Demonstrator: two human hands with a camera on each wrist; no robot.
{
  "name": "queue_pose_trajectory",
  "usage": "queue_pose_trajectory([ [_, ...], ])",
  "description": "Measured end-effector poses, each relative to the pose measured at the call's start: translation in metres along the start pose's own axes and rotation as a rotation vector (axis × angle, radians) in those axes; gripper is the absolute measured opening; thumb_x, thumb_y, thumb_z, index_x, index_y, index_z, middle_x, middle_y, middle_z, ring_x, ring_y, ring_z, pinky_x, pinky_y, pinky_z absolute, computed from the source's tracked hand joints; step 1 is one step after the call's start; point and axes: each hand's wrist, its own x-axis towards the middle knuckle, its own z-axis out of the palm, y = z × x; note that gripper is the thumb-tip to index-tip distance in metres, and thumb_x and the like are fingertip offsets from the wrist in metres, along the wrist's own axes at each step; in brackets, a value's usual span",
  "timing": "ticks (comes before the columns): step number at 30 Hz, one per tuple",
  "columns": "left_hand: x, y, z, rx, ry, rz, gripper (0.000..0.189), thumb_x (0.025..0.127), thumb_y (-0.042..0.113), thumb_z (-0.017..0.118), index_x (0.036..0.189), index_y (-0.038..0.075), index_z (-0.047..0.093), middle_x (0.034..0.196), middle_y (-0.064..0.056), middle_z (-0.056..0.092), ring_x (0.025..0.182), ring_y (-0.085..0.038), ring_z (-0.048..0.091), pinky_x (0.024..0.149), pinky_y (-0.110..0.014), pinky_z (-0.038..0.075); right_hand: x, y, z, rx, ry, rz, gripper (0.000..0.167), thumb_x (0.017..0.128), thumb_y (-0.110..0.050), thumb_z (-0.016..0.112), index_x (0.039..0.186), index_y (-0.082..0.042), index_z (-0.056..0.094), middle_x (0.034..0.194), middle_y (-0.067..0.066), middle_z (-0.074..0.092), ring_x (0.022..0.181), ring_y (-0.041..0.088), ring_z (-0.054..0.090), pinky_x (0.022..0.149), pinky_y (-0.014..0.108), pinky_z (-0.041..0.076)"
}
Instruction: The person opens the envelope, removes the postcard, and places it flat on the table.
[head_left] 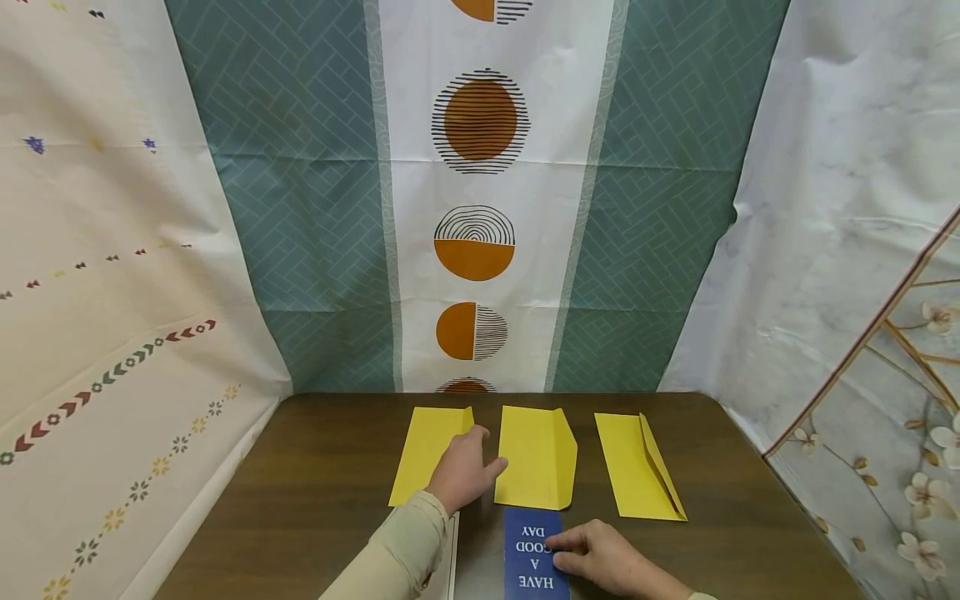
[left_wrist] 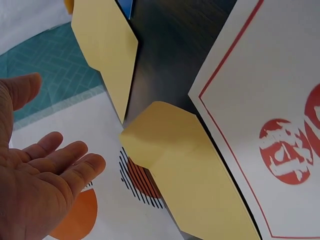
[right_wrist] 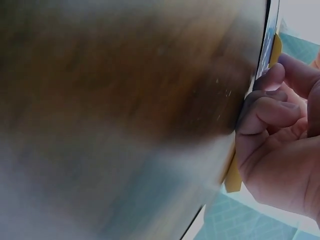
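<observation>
A blue card (head_left: pixel 528 554) printed "HAVE A GOOD DAY", upside down in the head view, lies just before the middle yellow envelope (head_left: pixel 528 458). My right hand (head_left: pixel 600 554) holds its right edge with thumb and fingers; the wrist view shows those fingers curled (right_wrist: pixel 272 112). My left hand (head_left: pixel 465 467) reaches over the right side of the left yellow envelope (head_left: pixel 423 450), fingers loosely extended, holding nothing. Its palm (left_wrist: pixel 45 185) shows in the left wrist view. A white card with a red border and red round marks (left_wrist: pixel 240 100) lies near the left forearm, partly hidden in the head view.
A third yellow envelope (head_left: pixel 637 467) lies at the right, its flap raised a little. Several envelopes rest on a dark wooden table (head_left: pixel 315 467). Beneath the blue card's left side is a grey surface (head_left: pixel 480 558). Patterned cloths (head_left: pixel 487 192) hang behind and at both sides.
</observation>
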Motion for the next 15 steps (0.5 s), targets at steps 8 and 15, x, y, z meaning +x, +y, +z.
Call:
queue_pose_trajectory([
  [8, 0.004, 0.016, 0.012, 0.003, -0.022, 0.028, 0.064, 0.095, 0.037, 0.080, 0.143, 0.000, 0.059, 0.138, -0.021, 0.070, 0.123, -0.039, 0.070, 0.105, -0.056, 0.058, -0.003, -0.002, -0.022, 0.027, 0.038, 0.000, 0.037, 0.103, -0.024, 0.072, 0.134, -0.005, 0.074, 0.096, 0.006, 0.077, 0.069, 0.007, 0.058, 0.060, 0.024, 0.046],
  [15, 0.004, 0.048, 0.034, 0.056, -0.039, 0.094, 0.061, 0.094, 0.038, 0.081, 0.140, 0.003, 0.063, 0.132, -0.019, 0.072, 0.118, -0.036, 0.072, 0.098, -0.051, 0.062, -0.006, 0.000, -0.070, -0.105, 0.268, 0.070, 0.042, 0.103, -0.032, 0.072, 0.137, -0.006, 0.072, 0.117, 0.012, 0.079, 0.093, 0.015, 0.069, 0.071, 0.026, 0.055],
])
